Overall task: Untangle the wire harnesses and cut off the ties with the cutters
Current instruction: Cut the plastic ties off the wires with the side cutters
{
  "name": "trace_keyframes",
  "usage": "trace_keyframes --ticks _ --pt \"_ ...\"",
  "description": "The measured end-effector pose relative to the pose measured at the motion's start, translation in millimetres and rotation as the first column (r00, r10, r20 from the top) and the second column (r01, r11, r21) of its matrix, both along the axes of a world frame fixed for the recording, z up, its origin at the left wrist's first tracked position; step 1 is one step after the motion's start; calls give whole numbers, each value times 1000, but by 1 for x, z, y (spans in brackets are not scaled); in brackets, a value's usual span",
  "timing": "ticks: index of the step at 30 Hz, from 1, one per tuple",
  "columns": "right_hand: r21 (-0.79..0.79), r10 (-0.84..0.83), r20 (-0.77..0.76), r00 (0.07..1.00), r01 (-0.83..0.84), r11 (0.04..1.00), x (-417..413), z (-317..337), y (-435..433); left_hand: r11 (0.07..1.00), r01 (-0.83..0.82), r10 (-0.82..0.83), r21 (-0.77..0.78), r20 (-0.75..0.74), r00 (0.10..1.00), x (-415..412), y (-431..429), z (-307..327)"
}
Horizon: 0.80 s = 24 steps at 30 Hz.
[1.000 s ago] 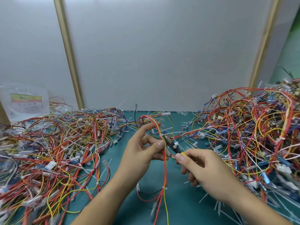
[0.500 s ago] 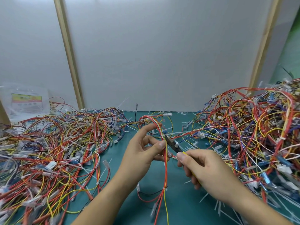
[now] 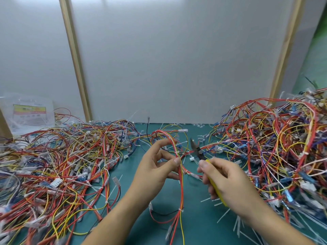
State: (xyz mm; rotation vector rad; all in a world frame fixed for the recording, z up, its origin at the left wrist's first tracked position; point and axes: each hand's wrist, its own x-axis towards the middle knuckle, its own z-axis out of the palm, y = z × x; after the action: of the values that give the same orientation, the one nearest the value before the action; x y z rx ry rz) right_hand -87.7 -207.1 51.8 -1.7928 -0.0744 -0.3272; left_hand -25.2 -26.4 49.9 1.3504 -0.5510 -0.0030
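Now cutters in right hand point away — leftward.

yellow cutters; teal mat

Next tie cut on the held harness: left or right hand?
Right. The right hand already grips the cutters, whose tips sit just beside the harness. The left hand is busy pinching that harness, steadying it.

The bare left hand and bare right hand had short, plain fingernails. The left forearm and right forearm were uncovered.
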Motion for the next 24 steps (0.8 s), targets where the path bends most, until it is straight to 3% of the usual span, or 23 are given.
trace_keyframes --ticks 4,9,14,21,24 --pt "139 -79 76 994 68 988 0 6 -1 966 -81 34 244 188 981 -2 -1 -3" --pt "183 -168 116 979 145 972 1 9 -5 863 -49 -162 502 369 915 -9 -2 -6" --pt "152 -139 76 987 126 980 2 7 -6 782 182 -388 596 238 890 -14 0 -2" --pt "121 -96 57 994 88 989 1 5 -4 706 329 -509 627 125 852 -15 2 1" --pt "105 -109 95 990 99 990 1 6 -4 802 301 -396 517 82 915 -16 -1 4"
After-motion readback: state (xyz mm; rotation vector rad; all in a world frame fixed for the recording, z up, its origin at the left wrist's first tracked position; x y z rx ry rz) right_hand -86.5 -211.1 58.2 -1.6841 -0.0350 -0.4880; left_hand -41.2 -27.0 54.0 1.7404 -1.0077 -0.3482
